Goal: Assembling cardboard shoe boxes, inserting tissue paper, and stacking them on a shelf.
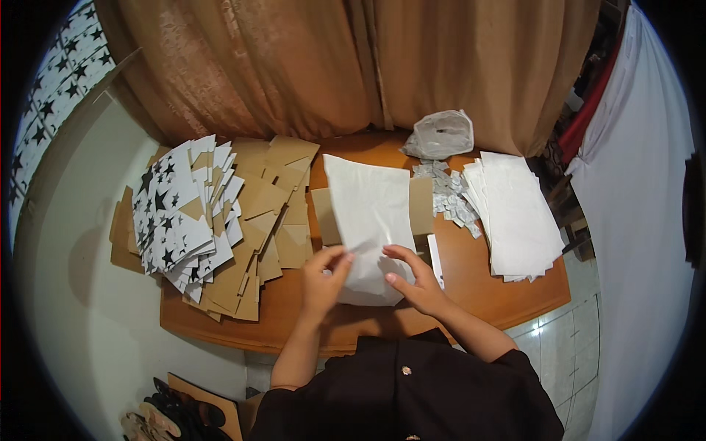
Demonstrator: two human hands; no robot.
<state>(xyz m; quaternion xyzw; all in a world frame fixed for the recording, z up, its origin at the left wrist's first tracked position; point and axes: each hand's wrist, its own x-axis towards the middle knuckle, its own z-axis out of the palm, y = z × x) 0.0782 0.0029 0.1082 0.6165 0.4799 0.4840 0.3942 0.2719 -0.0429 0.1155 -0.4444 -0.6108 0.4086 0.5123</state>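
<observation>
"What does the head view show?"
"A thin, white, rectangular sheet (371, 198) lying across brown cardboard (421, 202) on a glossy orange-brown wooden table (515, 305)."
"The hands?"
"The left hand (321, 283) meets its left edge, fingertips close; whether pinching, one cannot tell. The right hand (418, 283) has thumb and forefinger apart."

You can't read any words or numbers here, not even on the flat white cardboard pieces (180, 220) with black stars (160, 200).
</observation>
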